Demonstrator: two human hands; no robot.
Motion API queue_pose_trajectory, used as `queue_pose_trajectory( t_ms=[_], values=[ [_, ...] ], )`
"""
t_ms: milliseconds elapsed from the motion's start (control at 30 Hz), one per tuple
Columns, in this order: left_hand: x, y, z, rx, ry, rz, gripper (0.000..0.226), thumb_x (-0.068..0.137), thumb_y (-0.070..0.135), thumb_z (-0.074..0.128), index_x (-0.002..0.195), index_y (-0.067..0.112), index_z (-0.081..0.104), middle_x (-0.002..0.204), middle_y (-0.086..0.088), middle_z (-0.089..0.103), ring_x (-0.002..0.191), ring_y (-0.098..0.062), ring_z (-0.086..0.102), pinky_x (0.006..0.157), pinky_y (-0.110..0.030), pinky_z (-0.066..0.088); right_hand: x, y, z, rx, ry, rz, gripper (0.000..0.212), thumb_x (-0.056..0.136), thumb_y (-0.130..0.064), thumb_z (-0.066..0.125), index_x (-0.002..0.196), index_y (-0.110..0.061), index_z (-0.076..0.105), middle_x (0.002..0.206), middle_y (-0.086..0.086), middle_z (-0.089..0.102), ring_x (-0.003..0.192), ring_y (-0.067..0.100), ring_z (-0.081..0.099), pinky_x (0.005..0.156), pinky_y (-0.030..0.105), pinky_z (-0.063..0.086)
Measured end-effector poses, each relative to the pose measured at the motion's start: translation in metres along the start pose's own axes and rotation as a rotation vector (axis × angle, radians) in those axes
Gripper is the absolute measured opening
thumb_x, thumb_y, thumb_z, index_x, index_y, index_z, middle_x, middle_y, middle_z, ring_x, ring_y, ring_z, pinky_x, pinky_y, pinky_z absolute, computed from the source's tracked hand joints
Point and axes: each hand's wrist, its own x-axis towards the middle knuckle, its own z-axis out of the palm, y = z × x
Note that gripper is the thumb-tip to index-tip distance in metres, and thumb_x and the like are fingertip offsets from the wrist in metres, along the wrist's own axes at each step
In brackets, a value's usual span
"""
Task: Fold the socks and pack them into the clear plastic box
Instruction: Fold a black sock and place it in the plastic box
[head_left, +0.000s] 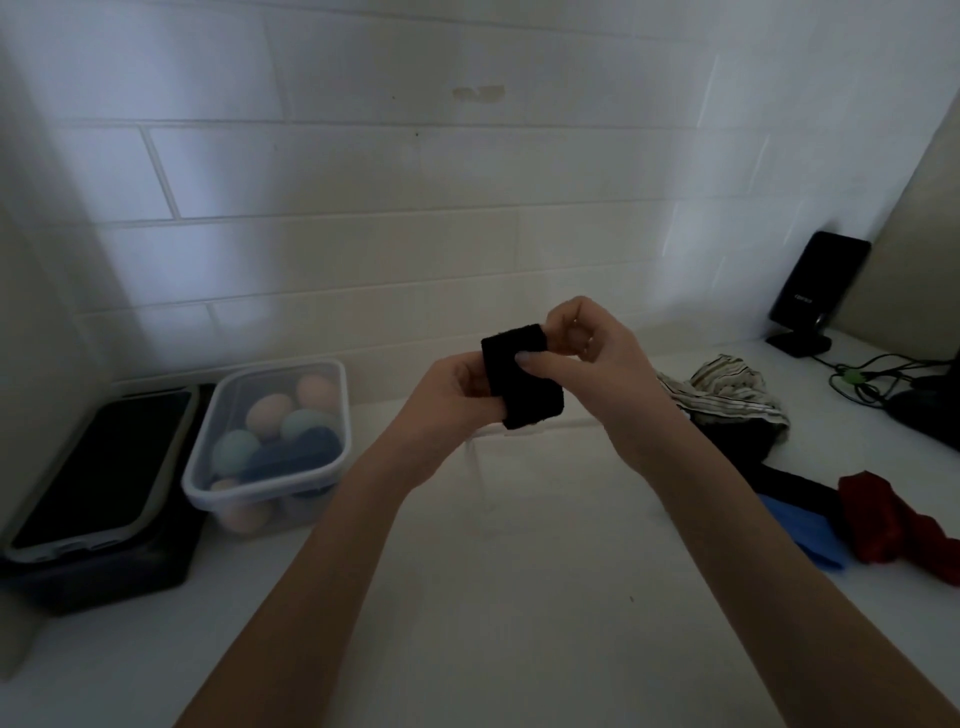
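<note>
White counter (519, 545) under both hands: left hand (447, 400) and right hand (587, 348) pinch a small black folded sock (524, 389), thick and fuzzy, right of the clear plastic box (208, 473).

The left hand (452, 400) has its fingers hidden behind the black sock (522, 382). A red cloth (898, 530), perhaps a sock, runs off the right edge.
</note>
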Motion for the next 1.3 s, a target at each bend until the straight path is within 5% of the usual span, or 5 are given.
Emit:
queue_pose_trajectory(
  t_ms=[267,767,933,1100,1300],
  values=[
    [-0.007,0.01,-0.01,0.476,-0.151,-0.198,0.032,0.072,0.056,0.064,0.088,0.03,0.074,0.083,0.013,0.076,0.082,-0.002,0.069,0.071,-0.015,0.052,0.004,0.001,-0.018,0.127,0.121,0.244,0.029,0.083,-0.006,0.064,0.109,-0.018,0.062,0.085,0.001,0.063,0.073,0.016,0.065,0.058,0.033,0.056],
    [-0.023,0.004,0.017,0.934,-0.389,0.037,0.017,0.063,0.029,0.084,0.075,0.02,0.076,0.058,0.014,0.057,0.054,0.002,0.051,0.051,-0.01,0.034,-0.007,0.014,-0.026,-0.356,-0.016,0.169,0.006,0.079,-0.019,0.071,0.076,-0.023,0.067,0.07,0.002,0.069,0.061,0.007,0.06,0.054,0.023,0.048],
    [-0.032,0.012,0.008,0.704,-0.147,0.015,0.036,0.073,0.056,0.061,0.06,0.025,0.073,0.06,-0.006,0.069,0.056,-0.02,0.06,0.057,-0.031,0.045,-0.026,0.034,-0.017,-0.438,0.031,0.214,0.017,0.079,-0.02,0.072,0.083,-0.014,0.057,0.069,0.018,0.068,0.059,0.021,0.065,0.046,0.033,0.055],
    [-0.037,0.006,-0.006,0.536,0.358,0.116,0.036,0.09,0.023,0.058,0.056,0.023,0.07,0.053,0.008,0.067,0.05,-0.001,0.06,0.051,-0.014,0.047,-0.038,0.049,-0.008,-0.581,-0.054,0.297,0.022,0.083,-0.026,0.067,0.079,-0.021,0.045,0.07,0.014,0.065,0.058,0.021,0.061,0.046,0.029,0.052],
    [-0.043,-0.008,-0.008,0.716,0.235,0.047,0.02,0.08,0.024,0.07,0.061,0.028,0.068,0.056,0.012,0.063,0.046,-0.001,0.053,0.045,-0.008,0.039,-0.038,0.048,0.01,-0.728,-0.161,0.245,0.015,0.086,-0.021,0.06,0.077,-0.023,0.048,0.073,0.0,0.059,0.063,0.016,0.057,0.06,0.026,0.048]
  ],
)
